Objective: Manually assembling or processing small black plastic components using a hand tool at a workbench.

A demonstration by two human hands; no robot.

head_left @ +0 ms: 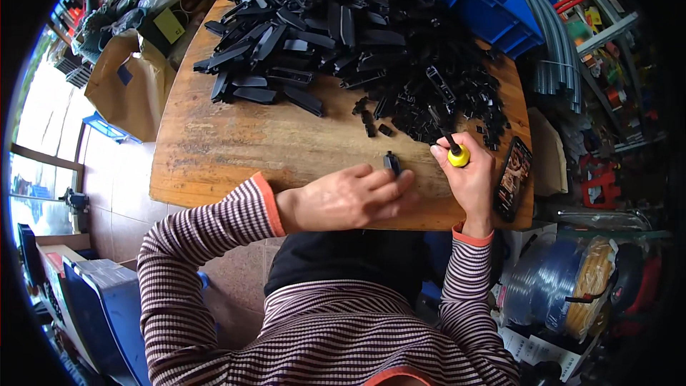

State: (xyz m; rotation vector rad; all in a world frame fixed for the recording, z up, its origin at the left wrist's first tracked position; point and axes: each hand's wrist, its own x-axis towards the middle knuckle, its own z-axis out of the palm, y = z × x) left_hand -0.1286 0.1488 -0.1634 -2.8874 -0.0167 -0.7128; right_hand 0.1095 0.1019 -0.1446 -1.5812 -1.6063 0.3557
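My left hand (pixel 350 196) is closed near the table's front edge, its fingers curled and slightly blurred. A small black plastic piece (pixel 391 163) sticks out past those fingers; its lower part is hidden behind them. To the right, my right hand (pixel 468 179) is wrapped round a yellow-and-black screwdriver (pixel 458 155), whose yellow handle end faces up. Just beyond this hand spreads a heap of small black plastic parts (pixel 421 111). Farther back and left lies a large pile of long black plastic pieces (pixel 307 36).
The wooden table (pixel 236 136) carries a phone (pixel 513 179) at its right edge, with its screen lit. Blue plastic bins (pixel 486 3) stand at the back. Coiled grey tubing (pixel 554 43) is on the right, a brown paper bag (pixel 128 93) on the left.
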